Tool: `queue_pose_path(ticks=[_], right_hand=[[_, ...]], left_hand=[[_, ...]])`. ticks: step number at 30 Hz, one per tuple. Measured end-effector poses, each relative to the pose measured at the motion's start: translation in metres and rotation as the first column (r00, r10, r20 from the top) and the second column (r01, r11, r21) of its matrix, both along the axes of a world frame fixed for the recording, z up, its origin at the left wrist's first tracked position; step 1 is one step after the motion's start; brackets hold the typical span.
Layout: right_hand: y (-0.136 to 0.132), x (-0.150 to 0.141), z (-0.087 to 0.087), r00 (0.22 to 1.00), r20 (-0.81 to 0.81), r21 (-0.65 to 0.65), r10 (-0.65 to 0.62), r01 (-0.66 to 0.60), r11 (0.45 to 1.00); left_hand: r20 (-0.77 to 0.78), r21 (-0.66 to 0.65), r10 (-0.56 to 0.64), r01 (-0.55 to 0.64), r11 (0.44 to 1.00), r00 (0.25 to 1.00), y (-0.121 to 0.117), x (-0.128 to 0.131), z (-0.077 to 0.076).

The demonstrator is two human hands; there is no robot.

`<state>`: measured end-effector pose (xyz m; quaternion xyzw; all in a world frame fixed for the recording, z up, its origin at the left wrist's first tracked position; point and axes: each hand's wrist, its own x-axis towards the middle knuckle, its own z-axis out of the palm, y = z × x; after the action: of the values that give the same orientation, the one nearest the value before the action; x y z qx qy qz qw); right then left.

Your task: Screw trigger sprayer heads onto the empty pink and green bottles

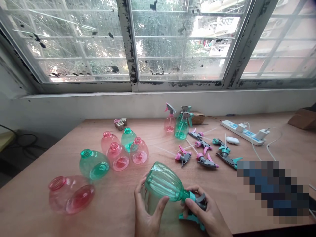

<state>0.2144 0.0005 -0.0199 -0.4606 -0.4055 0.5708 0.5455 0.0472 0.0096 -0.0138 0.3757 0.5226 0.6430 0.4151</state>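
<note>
A green translucent spray bottle (pixel 164 181) lies tilted on its side between my hands, near the table's front. Around its wide base my left hand (pixel 149 207) is wrapped, thumb on the near side. My right hand (pixel 204 210) grips the grey and teal trigger sprayer (pixel 201 200) at the bottle's neck, with thumb and fingers about the teal collar. The sprayer head sits on the neck; its teal trigger points down toward the table. Part of the head is hidden by my right fingers.
Open pink bottles (pixel 118 156) and green bottles (pixel 93 164) stand at left. Loose trigger sprayers (pixel 207 161) lie at right. Assembled spray bottles (pixel 182 126) stand at the back, near a power strip (pixel 243 132) and a white case (pixel 232 140). A blurred patch covers the right front.
</note>
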Motion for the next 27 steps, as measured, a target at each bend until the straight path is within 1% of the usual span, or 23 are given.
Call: queue_pose_path(ticks=[2, 4, 7, 10, 13, 16, 20, 24, 27], right_hand=[[0.001, 0.001, 0.001, 0.999, -0.041, -0.017, -0.015, 0.014, 1.000], [0.002, 0.002, 0.000, 0.996, -0.083, -0.022, -0.026, 0.024, 0.999], [0.003, 0.002, -0.001, 0.993, -0.108, -0.013, -0.047, 0.046, 0.999], [0.000, -0.001, -0.003, 0.997, -0.060, 0.015, -0.048, 0.049, 0.999], [-0.003, -0.004, -0.002, 1.000, 0.003, 0.061, -0.006, 0.006, 0.998], [-0.005, -0.004, -0.002, 0.999, 0.025, 0.079, 0.029, -0.031, 0.996], [-0.002, 0.000, -0.002, 1.000, -0.016, 0.038, 0.014, -0.014, 0.999], [0.000, 0.003, -0.001, 0.993, -0.109, -0.014, -0.049, 0.048, 0.999], [0.000, 0.002, 0.000, 0.997, -0.074, 0.000, -0.028, 0.028, 1.000]], left_hand=[[0.000, 0.040, -0.006, 0.006, 0.999, 1.000, 0.001, 0.000, -0.003], [-0.032, 0.067, -0.014, 0.016, 0.998, 0.999, 0.002, -0.001, -0.004], [-0.072, 0.041, -0.020, 0.023, 0.999, 0.997, 0.000, -0.002, -0.003], [-0.046, 0.047, -0.016, 0.018, 0.999, 0.999, -0.004, -0.001, 0.002], [0.000, 0.051, -0.013, 0.013, 0.999, 1.000, -0.005, -0.003, 0.004], [-0.029, 0.022, -0.026, 0.026, 0.999, 0.999, -0.003, -0.007, 0.002], [-0.050, 0.001, -0.052, 0.052, 0.999, 0.997, 0.002, -0.012, -0.004], [0.011, -0.008, -0.108, 0.108, 0.994, 0.994, 0.001, -0.011, -0.004], [-0.020, -0.014, -0.119, 0.118, 0.993, 0.993, -0.004, -0.008, -0.001]])
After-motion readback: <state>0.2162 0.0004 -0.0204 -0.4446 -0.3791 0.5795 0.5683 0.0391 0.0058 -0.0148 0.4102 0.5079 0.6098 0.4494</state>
